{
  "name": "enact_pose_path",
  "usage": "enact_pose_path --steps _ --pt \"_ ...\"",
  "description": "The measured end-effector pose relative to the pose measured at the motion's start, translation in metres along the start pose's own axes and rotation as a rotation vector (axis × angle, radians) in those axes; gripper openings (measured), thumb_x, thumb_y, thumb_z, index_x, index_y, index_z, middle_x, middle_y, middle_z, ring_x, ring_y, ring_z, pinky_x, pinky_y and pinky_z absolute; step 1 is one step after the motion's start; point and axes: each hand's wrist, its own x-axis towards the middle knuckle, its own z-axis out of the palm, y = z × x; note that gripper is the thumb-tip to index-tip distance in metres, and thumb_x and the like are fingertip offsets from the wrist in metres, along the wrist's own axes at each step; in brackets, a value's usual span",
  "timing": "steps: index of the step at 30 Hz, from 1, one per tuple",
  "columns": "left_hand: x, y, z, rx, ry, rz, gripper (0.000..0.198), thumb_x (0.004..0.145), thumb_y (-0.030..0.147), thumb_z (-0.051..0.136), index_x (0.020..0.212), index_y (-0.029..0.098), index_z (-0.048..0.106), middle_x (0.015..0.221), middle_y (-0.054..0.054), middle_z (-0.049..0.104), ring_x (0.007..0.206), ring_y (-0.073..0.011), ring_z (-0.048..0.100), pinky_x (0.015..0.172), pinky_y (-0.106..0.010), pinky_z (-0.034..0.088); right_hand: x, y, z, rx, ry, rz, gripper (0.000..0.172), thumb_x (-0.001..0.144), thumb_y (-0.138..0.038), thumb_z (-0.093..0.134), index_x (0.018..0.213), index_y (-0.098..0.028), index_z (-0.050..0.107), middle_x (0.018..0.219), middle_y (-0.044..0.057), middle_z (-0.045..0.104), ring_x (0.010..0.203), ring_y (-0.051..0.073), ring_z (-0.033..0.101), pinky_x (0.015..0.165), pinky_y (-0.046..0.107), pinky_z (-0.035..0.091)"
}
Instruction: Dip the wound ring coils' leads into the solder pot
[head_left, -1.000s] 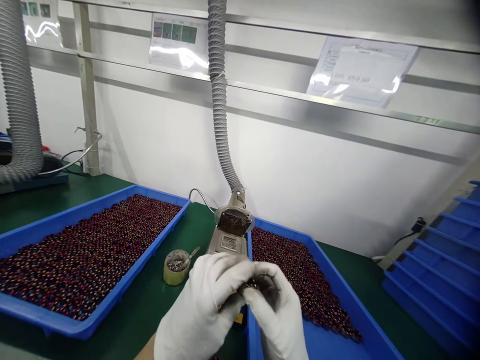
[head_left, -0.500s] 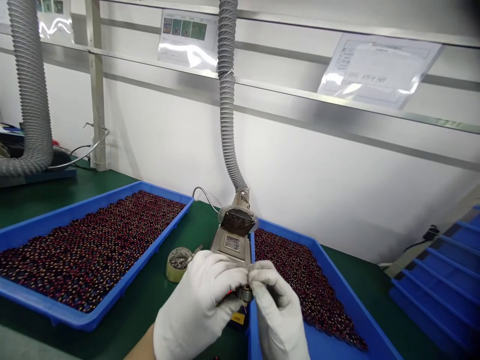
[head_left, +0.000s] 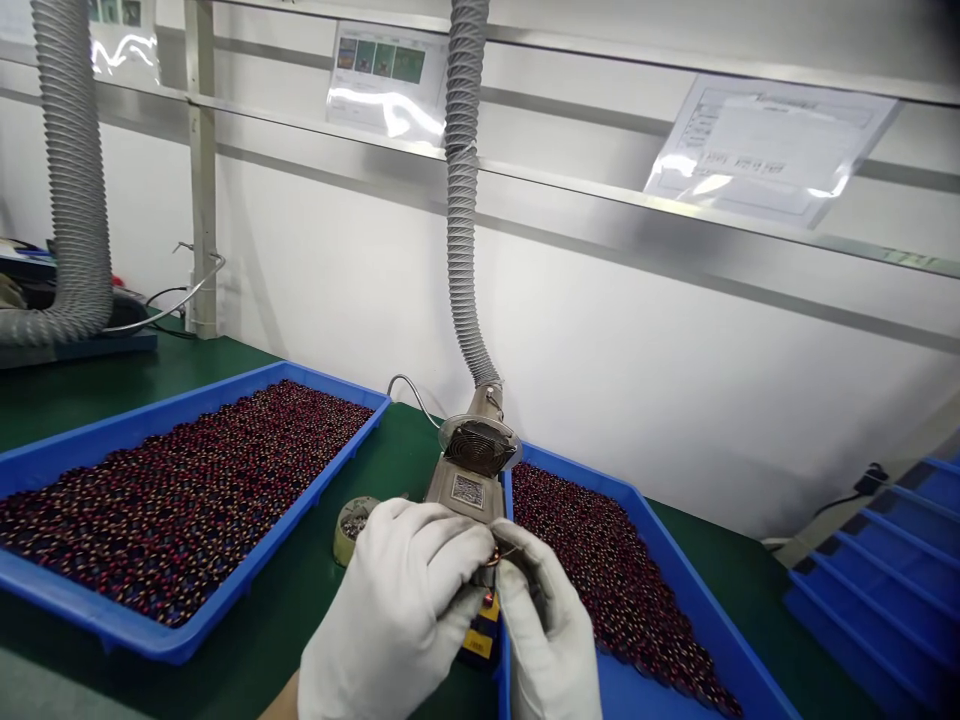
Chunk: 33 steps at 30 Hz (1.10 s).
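Both my hands wear white gloves and meet just in front of a metal solder pot (head_left: 465, 492) with a square window of bright metal. My left hand (head_left: 401, 600) is closed, thumb and fingers pinching a small dark round part with copper-coloured wire (head_left: 486, 574). From the right, my right hand (head_left: 544, 620) is closed too, its fingertips pinched at the same part by a thin wire end. The fingers hide most of the part. A small red light shows just below it.
Blue trays stand at left (head_left: 187, 632) and right (head_left: 637, 500), each holding many small dark parts with red and gold bits. A round tin (head_left: 346, 545) sits left of my hands. A grey hose (head_left: 465, 200) hangs over the pot. Stacked blue trays (head_left: 885, 580) stand far right.
The view has shifted slightly. My fingers have turned the small part a little, and my left hand now covers more of the round tin. Both hands stay pinched together.
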Motion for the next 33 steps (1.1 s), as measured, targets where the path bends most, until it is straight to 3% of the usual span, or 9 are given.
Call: enact_pose_path --steps 5,8,12,16,20,23,28,31,33 --pt "-0.002 -0.001 0.003 0.098 0.0 -0.004 0.022 0.088 0.006 0.041 0.097 0.013 0.06 0.086 -0.007 0.071 0.078 -0.023 0.062 0.069 -0.041 0.047 0.002 0.001 0.006 0.043 -0.056 0.055 0.044 0.06 -0.025 0.084 0.102 -0.025 0.068 0.102 0.005 0.071 0.096 0.022 0.066 0.087 0.032 0.053" --pt "-0.004 -0.004 0.005 0.082 -0.024 -0.013 0.016 0.09 0.012 0.047 0.1 0.014 0.06 0.09 -0.007 0.071 0.081 -0.0241 0.062 0.071 -0.043 0.047 0.004 -0.003 0.007 0.242 -0.11 0.102 0.035 0.068 -0.035 0.078 0.099 -0.024 0.068 0.1 0.006 0.07 0.098 0.024 0.065 0.091 0.037 0.051" --pt "-0.004 -0.011 0.003 -0.073 -0.106 -0.06 0.02 0.091 0.018 0.053 0.109 0.019 0.059 0.095 -0.005 0.071 0.084 -0.0223 0.062 0.075 -0.041 0.049 0.003 -0.006 0.012 0.465 -0.049 0.288 0.028 0.07 -0.03 0.078 0.095 -0.024 0.068 0.098 0.003 0.069 0.097 0.02 0.064 0.096 0.036 0.047" --pt "-0.002 -0.019 0.003 -0.309 -0.115 -0.118 0.016 0.091 0.028 0.056 0.104 0.026 0.065 0.096 -0.002 0.072 0.089 -0.0208 0.063 0.079 -0.039 0.05 0.002 -0.005 0.018 0.568 -0.041 0.355 0.028 0.066 -0.024 0.081 0.092 -0.022 0.069 0.095 0.004 0.069 0.089 0.016 0.065 0.086 0.029 0.052" --pt "-0.004 -0.025 0.005 -0.677 0.004 -0.42 0.012 0.087 0.022 0.06 0.078 0.02 0.069 0.084 -0.003 0.072 0.086 -0.0185 0.066 0.079 -0.032 0.054 0.002 -0.003 0.017 0.614 -0.112 0.385 0.023 0.068 -0.022 0.079 0.089 -0.022 0.069 0.091 0.004 0.07 0.08 0.017 0.067 0.075 0.03 0.056" --pt "-0.003 -0.029 -0.002 -0.832 0.038 -0.655 0.013 0.085 0.025 0.061 0.081 0.017 0.069 0.09 -0.007 0.072 0.083 -0.0192 0.068 0.075 -0.03 0.056 0.001 -0.003 0.013 0.633 -0.145 0.393 0.023 0.072 -0.029 0.077 0.092 -0.023 0.069 0.09 0.005 0.071 0.077 0.018 0.067 0.074 0.035 0.057" --pt "0.003 -0.025 -0.007 -0.791 -0.236 -0.532 0.031 0.069 0.022 0.078 0.1 0.02 0.072 0.103 -0.008 0.071 0.095 -0.0227 0.066 0.087 -0.036 0.054 0.001 -0.002 0.01 0.626 -0.105 0.402 0.026 0.072 -0.033 0.076 0.095 -0.024 0.07 0.094 0.007 0.072 0.078 0.02 0.067 0.075 0.039 0.057" --pt "0.001 -0.02 0.003 -0.861 -0.097 -0.487 0.008 0.076 0.013 0.07 0.081 0.018 0.074 0.085 -0.006 0.073 0.084 -0.0194 0.067 0.081 -0.033 0.055 0.002 0.0 0.012 0.603 -0.063 0.401 0.025 0.069 -0.028 0.079 0.092 -0.023 0.072 0.092 0.006 0.072 0.077 0.019 0.067 0.074 0.037 0.057" --pt "-0.002 -0.019 0.007 -0.903 0.011 -0.513 0.008 0.077 0.012 0.068 0.075 0.018 0.073 0.079 -0.005 0.072 0.082 -0.0186 0.066 0.078 -0.031 0.055 0.002 0.001 0.013 0.593 -0.054 0.395 0.027 0.064 -0.026 0.083 0.088 -0.023 0.073 0.087 0.005 0.072 0.073 0.018 0.067 0.07 0.034 0.057"
